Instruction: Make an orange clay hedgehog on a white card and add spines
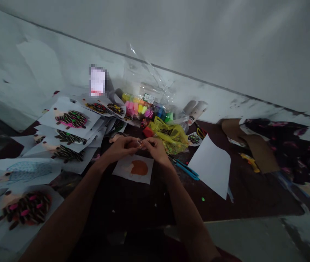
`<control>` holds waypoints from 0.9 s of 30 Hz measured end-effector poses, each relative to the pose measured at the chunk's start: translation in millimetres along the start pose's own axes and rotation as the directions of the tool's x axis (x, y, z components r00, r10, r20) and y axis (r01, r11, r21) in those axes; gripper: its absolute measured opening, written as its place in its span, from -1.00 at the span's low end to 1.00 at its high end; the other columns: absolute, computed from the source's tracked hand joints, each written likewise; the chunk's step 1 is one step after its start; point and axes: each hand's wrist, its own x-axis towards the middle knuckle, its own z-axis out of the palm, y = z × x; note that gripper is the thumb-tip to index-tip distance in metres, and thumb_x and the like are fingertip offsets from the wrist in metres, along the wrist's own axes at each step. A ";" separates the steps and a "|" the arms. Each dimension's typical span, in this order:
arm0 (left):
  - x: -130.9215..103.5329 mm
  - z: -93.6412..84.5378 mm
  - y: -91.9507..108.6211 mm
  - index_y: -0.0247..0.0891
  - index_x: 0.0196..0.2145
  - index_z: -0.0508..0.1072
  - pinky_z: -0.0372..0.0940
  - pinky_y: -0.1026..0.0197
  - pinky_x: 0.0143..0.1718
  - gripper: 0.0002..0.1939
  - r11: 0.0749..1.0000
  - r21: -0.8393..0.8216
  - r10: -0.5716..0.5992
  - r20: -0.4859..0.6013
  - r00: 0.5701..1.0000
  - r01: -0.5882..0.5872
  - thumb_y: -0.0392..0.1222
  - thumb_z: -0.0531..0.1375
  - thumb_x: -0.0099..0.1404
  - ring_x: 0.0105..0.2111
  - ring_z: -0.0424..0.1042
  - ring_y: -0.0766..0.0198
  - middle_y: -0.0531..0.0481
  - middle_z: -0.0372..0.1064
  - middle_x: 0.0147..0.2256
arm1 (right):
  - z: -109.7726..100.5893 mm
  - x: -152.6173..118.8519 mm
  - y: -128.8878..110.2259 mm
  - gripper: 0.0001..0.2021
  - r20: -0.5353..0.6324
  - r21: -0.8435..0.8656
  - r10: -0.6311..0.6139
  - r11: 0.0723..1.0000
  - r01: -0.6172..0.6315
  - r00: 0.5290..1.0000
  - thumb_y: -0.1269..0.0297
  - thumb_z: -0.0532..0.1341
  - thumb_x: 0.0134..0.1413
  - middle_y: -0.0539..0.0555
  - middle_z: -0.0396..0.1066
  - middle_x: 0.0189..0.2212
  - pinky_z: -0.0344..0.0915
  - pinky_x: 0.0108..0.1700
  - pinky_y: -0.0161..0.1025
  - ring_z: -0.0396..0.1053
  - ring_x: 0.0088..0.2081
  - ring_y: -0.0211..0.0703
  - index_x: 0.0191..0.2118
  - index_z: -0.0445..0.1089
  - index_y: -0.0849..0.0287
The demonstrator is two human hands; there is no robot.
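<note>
My left hand (122, 147) and my right hand (155, 148) meet above the table, their fingertips pinched together. What they hold is too small and dim to name. Just below them lies a small white sheet (119, 170) with an orange-brown hedgehog shape (139, 167) on it. Beyond my right hand sits a crumpled yellow plastic bag (175, 136) with small colourful bits inside. Blue-handled scissors (187, 170) lie to the right of that hand. Part of a pinkish-brown piece (117, 137) shows behind my left hand.
Stacked sheets with spiny hedgehog figures (71, 118) fill the left side. A clear bag of colourful clay packs (146, 107) leans by the wall. On the right are a white paper sheet (213, 165), brown cardboard (261, 153), a yellow tool (250, 162) and dark patterned cloth (288, 142).
</note>
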 end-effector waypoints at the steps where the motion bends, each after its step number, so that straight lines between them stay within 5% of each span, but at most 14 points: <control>1: -0.2 -1.0 0.9 -0.31 -0.15 0.52 0.40 0.20 -0.37 -0.63 1.000 -0.020 -0.018 0.029 0.999 0.018 -0.03 0.29 0.15 -0.42 0.46 0.24 0.02 0.48 -0.42 | 0.5 -1.1 -0.6 -0.82 -0.015 -0.008 -0.026 1.000 0.025 1.000 0.25 0.20 0.19 -0.01 0.46 -0.49 0.36 -0.30 -0.29 0.40 -0.43 -0.22 -0.40 0.46 0.16; 5: -0.5 -3.4 4.6 -0.30 -0.23 0.52 0.33 0.25 -0.45 -0.70 1.000 -0.013 -0.021 0.001 1.000 0.021 -0.08 0.29 0.12 -0.48 0.41 0.29 0.03 0.46 -0.45 | 1.2 -7.0 -7.5 -0.93 -0.069 -0.182 -0.204 0.965 0.189 0.977 0.33 0.25 0.14 0.02 0.45 -0.37 0.37 -0.20 -0.26 0.42 -0.31 -0.19 -0.32 0.49 0.16; 8: -1.1 -3.6 6.2 -0.31 -0.25 0.52 0.28 0.27 -0.47 -0.71 0.999 -0.039 -0.039 -0.015 0.999 0.038 -0.07 0.28 0.12 -0.50 0.38 0.31 0.03 0.44 -0.47 | 0.3 -12.0 -17.3 -0.87 0.032 -0.401 -0.300 0.870 0.287 0.953 0.35 0.24 0.22 0.09 0.47 -0.21 0.36 -0.07 -0.25 0.43 -0.15 -0.16 -0.22 0.56 0.13; 13: -1.0 -1.5 4.4 -0.28 -0.30 0.49 0.27 0.28 -0.47 -0.72 0.994 -0.098 -0.056 -0.051 0.997 0.051 -0.06 0.30 0.07 -0.49 0.37 0.31 0.03 0.44 -0.44 | 0.3 -16.6 -27.3 -0.78 0.120 -0.612 -0.230 0.749 0.254 0.966 0.35 0.22 0.31 0.09 0.50 -0.13 0.33 -0.08 -0.29 0.45 -0.13 -0.18 -0.02 0.57 0.05; 22: -2.3 -2.1 5.5 -0.32 -0.35 0.52 0.11 0.31 -0.57 -0.63 0.989 -0.141 -0.052 0.001 0.999 0.051 0.11 0.29 0.20 -0.60 0.22 0.38 0.10 0.28 -0.60 | 2.1 -18.5 -22.9 -0.81 0.135 -0.589 -0.285 0.747 0.308 0.949 0.33 0.20 0.33 0.09 0.51 -0.17 0.35 -0.08 -0.26 0.46 -0.15 -0.18 -0.15 0.60 0.09; 27: -1.7 -2.9 2.8 -0.34 -0.32 0.55 0.10 0.34 -0.59 -0.67 0.977 -0.202 -0.070 0.022 0.997 0.073 0.03 0.35 0.13 -0.62 0.22 0.41 0.10 0.32 -0.60 | 4.2 -19.8 -19.9 -0.84 0.108 -0.565 -0.326 0.758 0.327 0.939 0.32 0.23 0.30 0.09 0.48 -0.15 0.34 -0.07 -0.28 0.44 -0.13 -0.19 -0.17 0.60 0.11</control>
